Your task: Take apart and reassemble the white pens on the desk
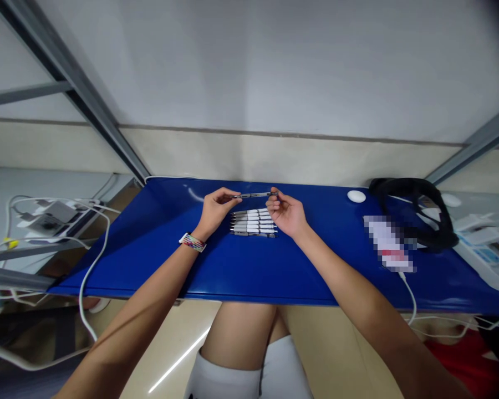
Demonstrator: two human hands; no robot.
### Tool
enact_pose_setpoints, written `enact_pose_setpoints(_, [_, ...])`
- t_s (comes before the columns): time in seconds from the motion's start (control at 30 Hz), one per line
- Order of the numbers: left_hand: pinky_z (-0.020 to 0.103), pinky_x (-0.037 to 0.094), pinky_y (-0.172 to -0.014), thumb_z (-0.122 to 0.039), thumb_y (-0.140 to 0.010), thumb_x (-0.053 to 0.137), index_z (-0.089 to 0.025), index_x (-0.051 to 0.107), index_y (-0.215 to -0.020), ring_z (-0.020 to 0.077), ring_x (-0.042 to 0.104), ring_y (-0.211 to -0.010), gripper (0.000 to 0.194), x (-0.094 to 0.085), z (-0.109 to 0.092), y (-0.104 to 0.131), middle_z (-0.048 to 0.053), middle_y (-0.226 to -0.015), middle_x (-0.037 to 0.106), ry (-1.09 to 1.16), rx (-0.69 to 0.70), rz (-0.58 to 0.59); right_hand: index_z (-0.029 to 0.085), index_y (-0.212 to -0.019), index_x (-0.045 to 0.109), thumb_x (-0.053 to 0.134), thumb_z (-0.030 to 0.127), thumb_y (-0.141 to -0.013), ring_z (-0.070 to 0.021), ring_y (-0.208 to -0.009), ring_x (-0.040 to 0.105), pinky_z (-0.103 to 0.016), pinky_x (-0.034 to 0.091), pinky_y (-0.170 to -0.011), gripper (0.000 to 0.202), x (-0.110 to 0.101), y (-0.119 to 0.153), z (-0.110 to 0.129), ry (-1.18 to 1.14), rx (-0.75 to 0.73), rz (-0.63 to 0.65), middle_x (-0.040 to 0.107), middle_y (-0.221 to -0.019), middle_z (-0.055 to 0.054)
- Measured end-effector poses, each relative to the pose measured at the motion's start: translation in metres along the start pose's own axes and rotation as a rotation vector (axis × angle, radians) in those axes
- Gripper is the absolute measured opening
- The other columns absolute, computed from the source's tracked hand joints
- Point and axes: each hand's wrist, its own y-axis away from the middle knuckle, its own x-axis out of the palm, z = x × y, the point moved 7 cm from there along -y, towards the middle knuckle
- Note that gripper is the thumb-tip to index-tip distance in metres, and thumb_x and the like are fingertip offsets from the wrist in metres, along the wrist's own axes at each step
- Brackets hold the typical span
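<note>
A slim grey pen (253, 195) is held level between my two hands, above the far part of a blue tabletop (241, 271). My left hand (217, 209) pinches its left end between thumb and fingers. At the other end, the fingertips of my right hand (286, 211) close on the pen. Just below, several white and grey pens (253, 224) lie side by side in a row on the table, tips to the left. The right fingers partly cover the upper right of that row.
To the right lie a white oval object (356, 196), a black strap-like band (444, 221) and a blurred-out phone-like item (388, 244) with a white cable (410, 291). Metal posts (103, 130) rise at both sides. Chargers and cables (52, 216) sit on the left neighbouring surface.
</note>
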Motion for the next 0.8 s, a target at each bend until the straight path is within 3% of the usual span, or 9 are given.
enact_pose_setpoints(0.23, [0.035,0.061,-0.086,-0.036,-0.080,0.090,-0.019,0.081,-0.096,0.0211,0.076,-0.089,0.026,0.0018,0.0017,-0.0006,0.007,-0.098,0.082,0.014,0.000,0.016,0.019,-0.107,0.070,0.062,0.012,-0.090,-0.0117,-0.068,0.059,-0.020,0.055,-0.058,0.020,-0.0004,0.0027,0.0022,-0.033,0.005,-0.032,0.065,-0.078,-0.001])
enact_pose_setpoints(0.4, [0.037,0.061,-0.085,-0.039,-0.079,0.091,-0.019,0.081,-0.096,0.0219,0.076,-0.089,0.028,0.0002,0.0045,-0.0015,0.007,-0.096,0.082,0.013,0.000,0.008,0.017,-0.117,0.069,0.062,0.022,-0.094,-0.0135,-0.074,0.064,-0.022,0.060,-0.062,0.025,0.0031,0.0047,0.0002,-0.126,0.044,0.004,0.069,-0.087,-0.005])
enact_pose_setpoints(0.57, [0.036,0.061,-0.084,-0.036,-0.078,0.091,-0.019,0.081,-0.093,0.0212,0.076,-0.087,0.025,0.0002,0.0035,-0.0009,0.007,-0.095,0.082,0.013,-0.013,-0.002,0.019,-0.103,0.068,0.062,0.010,-0.089,-0.0107,-0.062,0.055,-0.017,0.053,-0.053,0.017,0.0042,0.0044,-0.0019,-0.124,0.046,-0.030,0.060,-0.072,0.001])
enact_pose_setpoints(0.8, [0.035,0.062,-0.081,-0.036,-0.077,0.091,-0.019,0.081,-0.091,0.0211,0.076,-0.086,0.023,0.0068,0.0037,0.0021,0.008,-0.097,0.083,0.006,-0.044,0.047,0.018,-0.100,0.069,0.062,0.012,-0.092,-0.0085,-0.057,0.050,-0.014,0.048,-0.049,0.012,0.0042,0.0045,0.0038,-0.102,0.014,0.002,0.055,-0.067,0.004])
